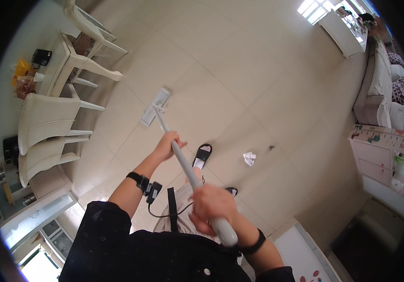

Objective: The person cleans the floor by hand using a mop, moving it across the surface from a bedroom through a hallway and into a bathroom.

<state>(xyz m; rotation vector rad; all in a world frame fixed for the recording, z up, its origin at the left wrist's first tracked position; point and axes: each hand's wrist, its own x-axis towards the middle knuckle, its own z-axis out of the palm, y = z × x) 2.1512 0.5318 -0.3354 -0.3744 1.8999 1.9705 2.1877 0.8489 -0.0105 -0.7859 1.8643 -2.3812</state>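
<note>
A flat mop with a long pale grey handle (188,171) runs from my body out to the far left. Its rectangular grey-white head (151,114) rests on the floor tiles, turned at a slant. My left hand (165,146) is wrapped round the middle of the handle. Closer to my body, my right hand (212,205) grips the handle near its rounded top end and is slightly blurred. To the right of my feet lie a crumpled white tissue (249,159) and a small dark clump (271,147).
Cream chairs (49,121) surround a table (57,61) on the left. My black sandal (203,153) is on the beige tiled floor (220,51). Along the right stand a sofa (370,103) and a small cabinet (373,157); a white cabinet (340,35) is at the far right.
</note>
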